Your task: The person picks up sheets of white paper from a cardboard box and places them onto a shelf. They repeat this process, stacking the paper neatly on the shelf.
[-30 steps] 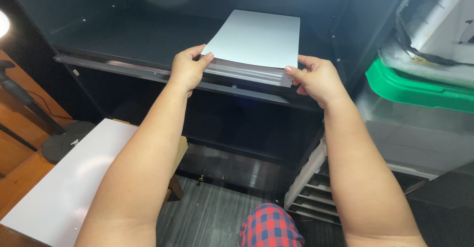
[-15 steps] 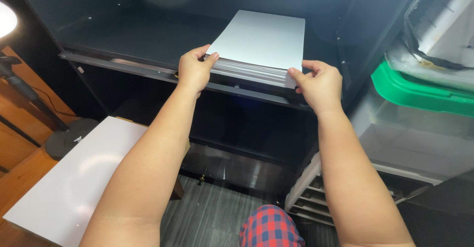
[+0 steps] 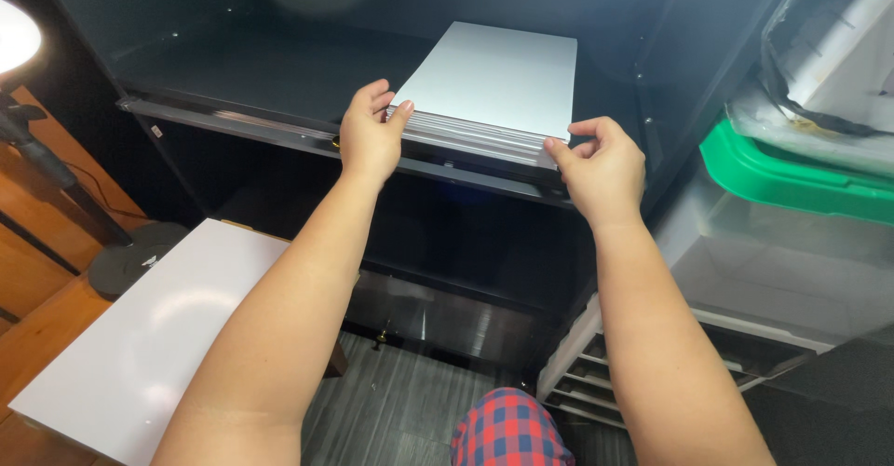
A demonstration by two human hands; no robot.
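Note:
A thick stack of white paper sheets [image 3: 494, 84] lies on a dark shelf [image 3: 233, 117] inside a black cabinet, its near edge at the shelf's front lip. My left hand [image 3: 368, 135] grips the stack's near left corner, thumb against the edge. My right hand [image 3: 601, 168] pinches the near right corner, fingers curled over the top sheet. Both forearms reach up from below.
A white board [image 3: 149, 336] lies flat at lower left on a wooden floor. A lamp stand base [image 3: 130, 256] sits beside it. At right stands a clear plastic bin with a green lid [image 3: 792, 177], with a small drawer unit [image 3: 615, 373] below. Red checked cloth [image 3: 507, 429] shows at the bottom.
The paper stack has slid farther back onto the shelf. Both hands stayed on its near corners and moved forward with it.

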